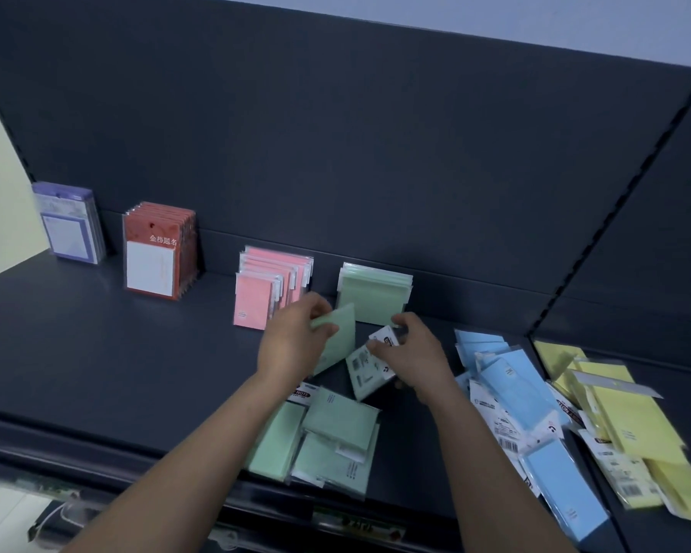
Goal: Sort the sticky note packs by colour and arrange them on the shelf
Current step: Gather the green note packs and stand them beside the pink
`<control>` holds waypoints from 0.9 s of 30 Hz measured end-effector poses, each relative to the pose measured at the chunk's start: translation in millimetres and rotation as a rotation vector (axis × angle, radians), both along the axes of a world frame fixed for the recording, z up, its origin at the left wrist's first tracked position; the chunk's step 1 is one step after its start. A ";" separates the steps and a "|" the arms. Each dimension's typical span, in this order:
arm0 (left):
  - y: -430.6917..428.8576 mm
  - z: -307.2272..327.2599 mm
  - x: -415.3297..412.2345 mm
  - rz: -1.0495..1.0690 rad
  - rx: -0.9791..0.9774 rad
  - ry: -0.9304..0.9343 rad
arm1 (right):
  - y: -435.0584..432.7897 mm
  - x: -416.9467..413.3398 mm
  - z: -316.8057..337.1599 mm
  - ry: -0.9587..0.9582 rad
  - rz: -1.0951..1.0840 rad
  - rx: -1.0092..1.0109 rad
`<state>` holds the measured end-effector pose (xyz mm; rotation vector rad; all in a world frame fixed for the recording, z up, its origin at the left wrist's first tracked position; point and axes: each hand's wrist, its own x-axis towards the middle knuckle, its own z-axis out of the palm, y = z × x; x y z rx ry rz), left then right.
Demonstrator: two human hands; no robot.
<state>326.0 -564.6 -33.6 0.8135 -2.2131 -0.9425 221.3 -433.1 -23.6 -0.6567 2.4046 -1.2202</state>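
My left hand (296, 341) pinches a green sticky note pack (338, 338) held tilted above the dark shelf (116, 353). My right hand (411, 353) grips another green pack (366, 373) by its white header, back side up. Just behind both hands a row of green packs (376, 293) stands upright against the back panel. Left of it stands a row of pink packs (268, 289). Loose green packs (328, 437) lie flat below my hands, near the front edge.
A red pack row (158, 249) and a purple pack row (70, 225) stand upright at the far left. Loose blue packs (515, 397) and yellow packs (623, 417) lie scattered at the right. A vertical divider (615, 213) splits the back panel.
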 end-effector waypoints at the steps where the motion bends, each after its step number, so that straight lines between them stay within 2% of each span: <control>1: 2.6 -1.0 -2.7 -0.024 0.005 0.000 | -1.0 2.1 0.5 -0.089 0.025 -0.056; 4: 4.5 -3.6 -8.8 -0.097 0.084 0.035 | -1.5 6.6 1.7 -0.232 0.106 -0.154; 7: 3.1 -2.6 -10.1 -0.147 0.259 0.117 | -2.1 7.0 7.5 -0.352 0.165 -0.213; 10: -3.0 -6.7 -8.9 -0.208 0.445 0.154 | -3.9 5.2 9.2 -0.365 0.153 -0.212; 12: -5.6 -9.9 -8.5 -0.242 0.534 0.167 | -4.7 4.8 2.9 -0.228 0.184 -0.185; 15: -7.0 -11.1 -7.2 -0.274 0.601 0.173 | -4.0 3.6 -6.6 0.111 0.228 -0.114; 18: -9.7 -11.5 -3.0 -0.412 0.667 0.141 | -5.3 1.6 -9.0 0.324 0.188 -0.061; 21: -6.4 -8.4 1.4 -0.563 0.598 0.064 | -8.9 -0.6 -8.7 0.447 0.164 0.000; 25: -10.2 -10.5 -2.9 -0.393 0.438 0.041 | -12.4 -5.0 -7.8 0.538 0.135 0.025; 27: -11.0 -10.5 -5.1 -0.316 0.470 0.071 | -13.6 -5.6 -9.5 0.480 0.078 -0.048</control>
